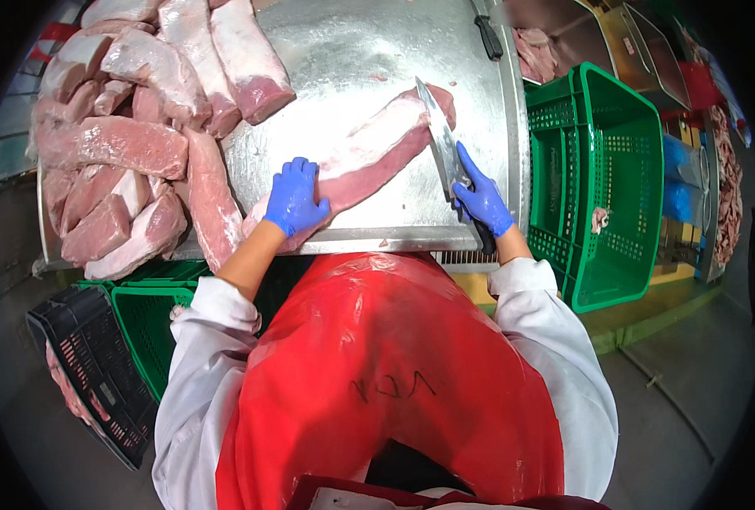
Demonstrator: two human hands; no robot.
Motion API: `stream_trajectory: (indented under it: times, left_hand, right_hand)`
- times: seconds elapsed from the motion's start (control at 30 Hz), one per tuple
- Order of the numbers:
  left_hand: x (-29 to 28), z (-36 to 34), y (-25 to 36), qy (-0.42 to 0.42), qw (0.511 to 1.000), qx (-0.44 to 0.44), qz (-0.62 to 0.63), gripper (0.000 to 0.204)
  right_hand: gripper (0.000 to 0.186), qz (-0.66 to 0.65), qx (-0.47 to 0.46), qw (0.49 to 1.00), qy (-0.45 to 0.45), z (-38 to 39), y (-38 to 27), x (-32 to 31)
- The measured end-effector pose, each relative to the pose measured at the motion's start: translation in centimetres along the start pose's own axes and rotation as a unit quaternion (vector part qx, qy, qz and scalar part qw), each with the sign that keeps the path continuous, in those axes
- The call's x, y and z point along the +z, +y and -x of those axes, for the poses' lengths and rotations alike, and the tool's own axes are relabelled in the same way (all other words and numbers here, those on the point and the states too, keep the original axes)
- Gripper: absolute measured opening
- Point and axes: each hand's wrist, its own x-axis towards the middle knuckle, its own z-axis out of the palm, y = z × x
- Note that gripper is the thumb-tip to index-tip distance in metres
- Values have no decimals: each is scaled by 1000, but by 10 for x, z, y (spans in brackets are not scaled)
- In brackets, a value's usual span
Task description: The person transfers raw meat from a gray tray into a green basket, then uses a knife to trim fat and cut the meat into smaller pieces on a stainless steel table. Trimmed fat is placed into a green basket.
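Note:
A long strip of pork loin (376,161), pink with a pale fat layer, lies slantwise across the metal table. My left hand (292,201), in a blue glove, rests flat on its near left end with the fingers stretched out. In my right hand (483,201), also gloved in blue, is a long-bladed knife (439,140) with a black handle. My index finger lies along the blade. The blade crosses the loin close to its far right end; whether it has cut into the meat I cannot tell.
Many pork pieces (131,144) are heaped on the table's left. A second black-handled knife (487,39) lies at the far right edge. Beside the table stands a green crate (620,293) with a meat scrap inside. Below left are another green crate (131,327) and a black crate (97,374).

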Motion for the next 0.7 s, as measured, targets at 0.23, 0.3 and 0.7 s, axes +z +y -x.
stream_trajectory:
  times: [0.23,0.3,0.7]
  left_hand:
    - [-12,-62,-16,26,996,72,47,57]
    - [-20,-66,-22,-27,998,52,27,53]
    - [-26,-231,123,44,994,-68,76,51]
  right_hand:
    - [78,-139,203,969,-28,-23,-61,14]
    - [75,-150,269,945,-105,56,-63,10]
    - [75,-235,13,943,235,-122,1,-71]
